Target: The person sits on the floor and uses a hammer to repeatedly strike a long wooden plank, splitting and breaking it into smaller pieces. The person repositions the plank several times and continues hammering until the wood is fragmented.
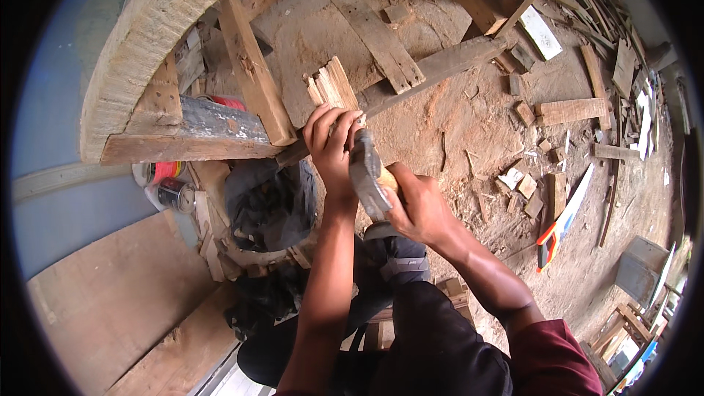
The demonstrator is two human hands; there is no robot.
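My left hand (331, 143) is closed over the near end of a short wood piece (332, 86) whose far end is split and ragged. In my right hand (422, 207) is a hammer (367, 176), gripped by its yellowish handle. Its grey metal head is beside my left fingertips and partly covers them. Whether the head touches the wood, or a nail is there, I cannot tell. Just beyond my hands lies a long wooden beam (447, 67), with a flat slat (367, 26) crossing it.
A curved wooden frame (150, 26) rises at the left. Below it are a can (176, 195) and a black bag (268, 205). On the dirt floor at the right lie a handsaw (568, 216), a plank (572, 111) and several offcuts. Scrap strips line the far right.
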